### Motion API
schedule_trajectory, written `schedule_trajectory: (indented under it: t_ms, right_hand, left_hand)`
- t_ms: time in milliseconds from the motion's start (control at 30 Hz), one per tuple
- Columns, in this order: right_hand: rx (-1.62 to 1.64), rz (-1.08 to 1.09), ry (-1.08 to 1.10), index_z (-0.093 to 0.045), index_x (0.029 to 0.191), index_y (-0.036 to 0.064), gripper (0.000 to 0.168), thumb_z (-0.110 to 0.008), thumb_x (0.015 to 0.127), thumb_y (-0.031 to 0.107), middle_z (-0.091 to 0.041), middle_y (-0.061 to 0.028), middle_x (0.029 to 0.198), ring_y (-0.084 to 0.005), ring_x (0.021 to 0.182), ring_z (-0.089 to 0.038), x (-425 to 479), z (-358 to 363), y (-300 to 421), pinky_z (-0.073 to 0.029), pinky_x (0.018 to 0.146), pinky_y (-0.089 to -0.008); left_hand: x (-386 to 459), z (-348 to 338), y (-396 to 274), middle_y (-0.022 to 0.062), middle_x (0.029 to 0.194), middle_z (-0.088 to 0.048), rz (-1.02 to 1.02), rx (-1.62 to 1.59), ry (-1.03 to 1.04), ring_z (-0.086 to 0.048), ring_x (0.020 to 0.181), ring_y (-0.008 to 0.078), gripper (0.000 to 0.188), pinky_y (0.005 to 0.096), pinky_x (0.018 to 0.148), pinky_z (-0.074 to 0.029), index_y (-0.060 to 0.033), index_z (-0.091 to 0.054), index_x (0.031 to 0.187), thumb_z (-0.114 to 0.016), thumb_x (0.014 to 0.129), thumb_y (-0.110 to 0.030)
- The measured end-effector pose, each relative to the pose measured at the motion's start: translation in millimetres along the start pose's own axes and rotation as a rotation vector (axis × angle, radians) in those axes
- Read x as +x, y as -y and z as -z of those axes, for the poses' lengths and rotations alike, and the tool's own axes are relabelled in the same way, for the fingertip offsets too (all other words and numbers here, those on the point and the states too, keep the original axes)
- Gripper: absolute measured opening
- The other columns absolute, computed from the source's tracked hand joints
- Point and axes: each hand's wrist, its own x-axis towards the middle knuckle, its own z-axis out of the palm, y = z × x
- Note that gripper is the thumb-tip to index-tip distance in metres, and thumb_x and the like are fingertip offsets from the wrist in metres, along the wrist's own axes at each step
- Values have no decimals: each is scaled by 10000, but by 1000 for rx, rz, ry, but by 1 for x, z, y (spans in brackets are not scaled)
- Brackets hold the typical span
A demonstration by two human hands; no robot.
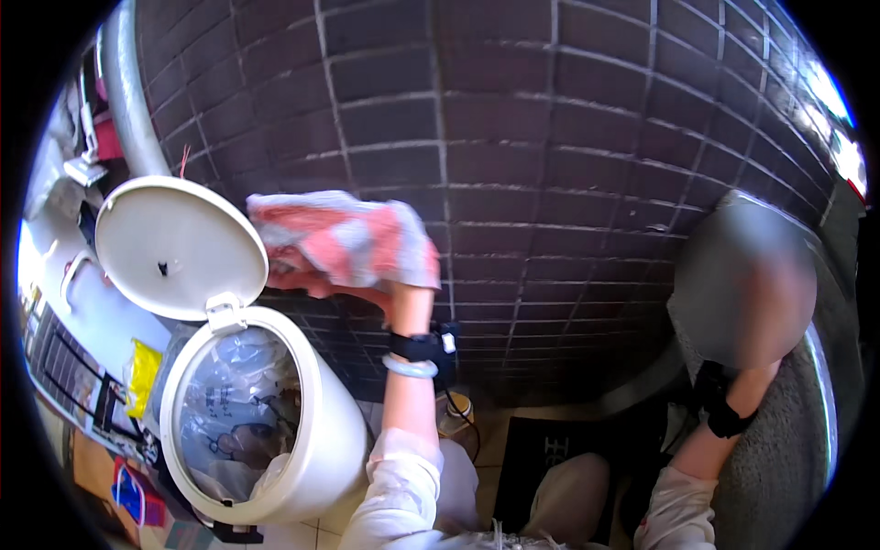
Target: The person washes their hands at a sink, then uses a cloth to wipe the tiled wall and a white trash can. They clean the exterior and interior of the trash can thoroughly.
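My left hand (309, 280) holds a red and light-grey checked cloth (364, 237), which covers most of the hand. It is beside the raised lid (182, 247) of a white pedal bin (337, 440), in front of a dark tiled wall (502, 158). Whether the cloth touches lid or wall, I cannot tell. Inside the bin is a clear plastic bag (206, 405) with printing and some rubbish. My right hand (766, 309) is at the far right, by a grey curved surface (777, 454). A blurred patch hides its fingers and anything in them.
A grey pipe (127, 89) rises at the upper left. A yellow bag (143, 375) and a red basket (148, 498) with something blue stand left of the bin. Below lie a dark mat (519, 467) and a yellowish container (455, 416) with a black cable near it.
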Motion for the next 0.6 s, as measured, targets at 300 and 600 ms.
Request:
schedule_trajectory:
  t_ms: [300, 600]
  right_hand:
    - [55, 30, 28, -586, 1174, 91, 437, -715, 828, 324, -671, -116, 1006, -248, 968, -648, 2, 16, -5, -439, 933, -407]
    - [-78, 14, -48, -588, 1163, 80, 341, -659, 876, 251, -681, -134, 988, -238, 949, -657, -1, 9, -9, -442, 921, -378]
  left_hand:
    - [-103, -38, -63, 133, 1232, -579, -371, -2, 532, -521, 1196, 264, 510, 405, 1004, -436, -75, -523, 1268, -638, 866, -368]
    - [7, -45, -160, 157, 1430, -412, -271, -405, 379, -357, 1349, 301, 687, 410, 1117, -307, -90, -366, 1418, -645, 873, -402]
